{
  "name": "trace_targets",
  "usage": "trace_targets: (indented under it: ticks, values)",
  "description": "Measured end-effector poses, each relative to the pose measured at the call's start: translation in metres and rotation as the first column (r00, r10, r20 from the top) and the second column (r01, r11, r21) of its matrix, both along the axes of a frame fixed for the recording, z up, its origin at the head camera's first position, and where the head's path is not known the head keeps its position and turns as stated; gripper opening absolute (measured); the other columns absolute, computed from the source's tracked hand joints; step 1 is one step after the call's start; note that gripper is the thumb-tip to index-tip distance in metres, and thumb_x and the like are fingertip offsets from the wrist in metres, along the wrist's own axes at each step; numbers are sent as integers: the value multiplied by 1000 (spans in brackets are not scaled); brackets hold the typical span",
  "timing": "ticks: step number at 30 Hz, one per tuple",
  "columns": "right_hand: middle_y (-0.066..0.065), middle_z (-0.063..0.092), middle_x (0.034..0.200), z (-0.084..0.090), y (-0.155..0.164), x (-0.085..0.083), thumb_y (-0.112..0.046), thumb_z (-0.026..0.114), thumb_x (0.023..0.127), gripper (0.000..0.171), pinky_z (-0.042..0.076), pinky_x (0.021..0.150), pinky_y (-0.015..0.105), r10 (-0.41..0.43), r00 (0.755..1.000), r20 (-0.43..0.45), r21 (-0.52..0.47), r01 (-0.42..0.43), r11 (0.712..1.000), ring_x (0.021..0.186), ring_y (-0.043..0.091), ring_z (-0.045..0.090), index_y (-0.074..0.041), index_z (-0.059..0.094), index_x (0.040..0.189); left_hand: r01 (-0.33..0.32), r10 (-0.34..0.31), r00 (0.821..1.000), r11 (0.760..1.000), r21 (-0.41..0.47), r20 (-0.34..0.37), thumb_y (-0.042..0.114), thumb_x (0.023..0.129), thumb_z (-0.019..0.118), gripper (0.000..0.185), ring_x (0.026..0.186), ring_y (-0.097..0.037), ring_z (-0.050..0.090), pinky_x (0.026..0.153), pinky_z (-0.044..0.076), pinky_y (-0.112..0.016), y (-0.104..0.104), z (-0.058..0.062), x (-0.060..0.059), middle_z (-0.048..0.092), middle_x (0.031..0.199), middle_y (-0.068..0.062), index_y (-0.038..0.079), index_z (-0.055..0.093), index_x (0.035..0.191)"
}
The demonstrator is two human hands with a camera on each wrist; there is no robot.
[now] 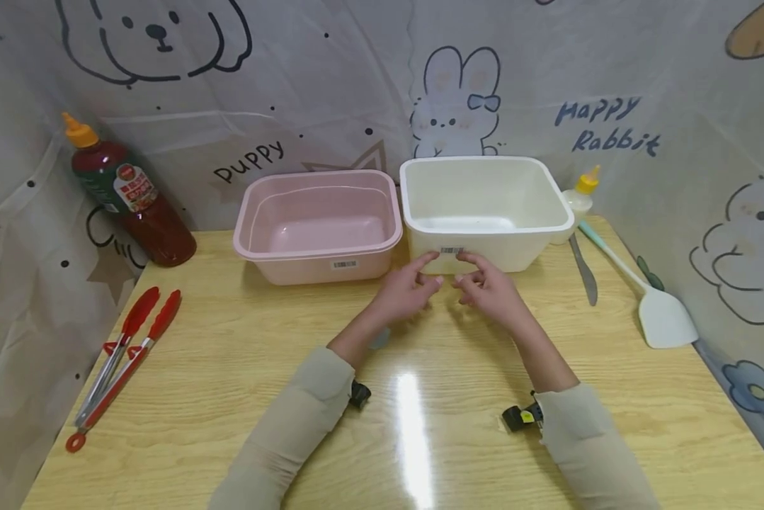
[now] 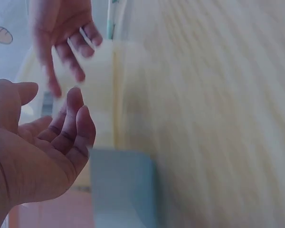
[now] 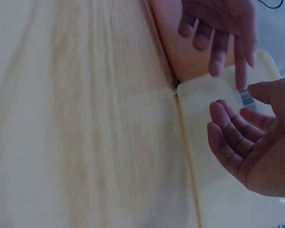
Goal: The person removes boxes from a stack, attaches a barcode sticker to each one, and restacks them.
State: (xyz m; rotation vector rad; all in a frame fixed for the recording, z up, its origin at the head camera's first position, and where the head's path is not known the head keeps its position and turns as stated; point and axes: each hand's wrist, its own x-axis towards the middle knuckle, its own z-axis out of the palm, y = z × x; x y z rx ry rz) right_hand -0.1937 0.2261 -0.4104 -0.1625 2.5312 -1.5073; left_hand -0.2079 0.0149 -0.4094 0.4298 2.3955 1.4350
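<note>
My left hand point(image 1: 407, 289) and right hand point(image 1: 491, 294) face each other in front of the white bin point(image 1: 515, 249), index fingers pointing toward its barcode label point(image 1: 450, 250). Both have loosely bent fingers with nothing between them. In the left wrist view, a gap separates the left hand's fingertips from the right hand point(image 2: 69, 28). A pale blue-grey flat piece point(image 2: 123, 185) shows below the left hand there, mostly hidden by the forearm in the head view. Left of the white bin stands a pink bin point(image 1: 299, 268). Both bins' visible insides are bare.
Red-tipped tongs point(image 1: 117, 365) lie on the wooden table point(image 1: 280, 340) at left, below a large red sauce bottle point(image 1: 133, 198). At right are a small yellow-capped bottle point(image 1: 579, 198), a grey knife point(image 1: 584, 273) and a white spatula point(image 1: 665, 317). Printed cloth point(image 1: 331, 85) hangs behind.
</note>
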Motion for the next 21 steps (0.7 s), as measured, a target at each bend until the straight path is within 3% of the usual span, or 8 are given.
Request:
trace_targets:
  ticks: [3, 10, 14, 18, 21]
  values:
    - [26, 66, 125, 4, -4, -1, -28, 53, 105, 55, 61, 89, 43, 44, 999, -16, -27, -44, 999, 98, 40, 71, -18, 36, 157, 26, -26, 1000, 999, 28, 0, 44, 102, 58, 60, 84, -30, 73, 56, 54, -28, 3, 3, -1, 72, 114, -6, 35, 35, 157]
    - [26, 70, 118, 1, 2, -2, -27, 54, 105, 50, 61, 82, 41, -34, 999, -38, 33, 36, 999, 87, 36, 71, -17, 42, 153, -23, 22, 1000, 999, 23, 18, 36, 102, 59, 57, 79, -29, 71, 56, 53, -28, 1, 1, -2, 71, 111, -6, 36, 38, 156]
    - [24, 70, 122, -3, -2, -2, -29, 55, 104, 54, 61, 82, 42, 21, 1000, -24, 39, -20, 999, 93, 36, 73, -19, 39, 155, 0, 0, 1000, 1000, 3, 10, 40, 102, 59, 60, 75, -26, 70, 54, 53, -27, 4, -1, -2, 72, 114, -6, 35, 36, 157]
    - [24, 67, 123, 5, -6, -2, -27, 52, 105, 52, 60, 89, 47, 41, 999, -35, -18, -42, 999, 100, 38, 71, -19, 38, 155, 12, -13, 1000, 999, 34, 14, 43, 101, 59, 61, 82, -32, 73, 55, 55, -30, 6, 5, -2, 72, 116, -6, 36, 35, 157]
    - [26, 67, 124, 12, -1, 0, -27, 51, 105, 51, 60, 90, 47, 18, 999, -40, 5, -18, 1000, 97, 38, 70, -19, 39, 155, 0, -1, 1000, 999, 39, 21, 40, 102, 59, 61, 85, -34, 73, 58, 55, -30, 1, 10, 0, 71, 116, -7, 36, 35, 157]
